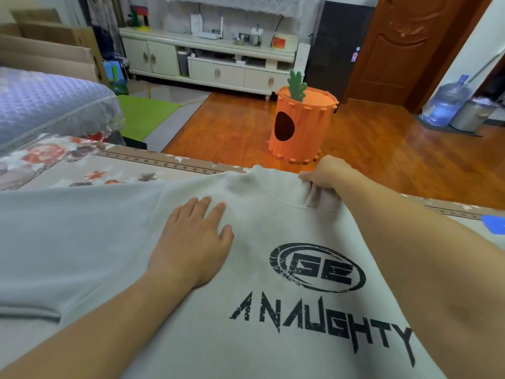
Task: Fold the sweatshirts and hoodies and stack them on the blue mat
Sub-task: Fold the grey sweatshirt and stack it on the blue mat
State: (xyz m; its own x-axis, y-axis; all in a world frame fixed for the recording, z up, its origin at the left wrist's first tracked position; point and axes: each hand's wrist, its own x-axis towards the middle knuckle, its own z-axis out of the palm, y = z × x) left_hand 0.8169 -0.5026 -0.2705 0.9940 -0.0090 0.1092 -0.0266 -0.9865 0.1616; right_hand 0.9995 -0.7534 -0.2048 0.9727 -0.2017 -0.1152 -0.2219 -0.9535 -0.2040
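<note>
We had the grey sweatshirt (273, 269) spread print-up across the floral-covered surface (82, 165), its neckline at the far edge and its body running back toward us, so its long axis lay near to far. Our right hand (325, 173) was at that far edge, just right of the collar, fingers curled into a bunch of cloth at the shoulder: a closed grip with fabric inside it. Our left hand (194, 239) lay flat and spread on the chest to the left of the print, fingers straight, pressing the cloth down and holding nothing.

Most of the garment lay to the left and near side of the right grip, with a sleeve (41, 242) stretching off toward the left edge of view. The right hand was the nearer one to the collar and the right shoulder; the left sat nearer the garment's middle, and we judged it served as the anchor for any pull or fold.

A small patch of blue (494, 224) showed beyond our right forearm, possibly the blue mat, though too little was visible to be sure.
</note>
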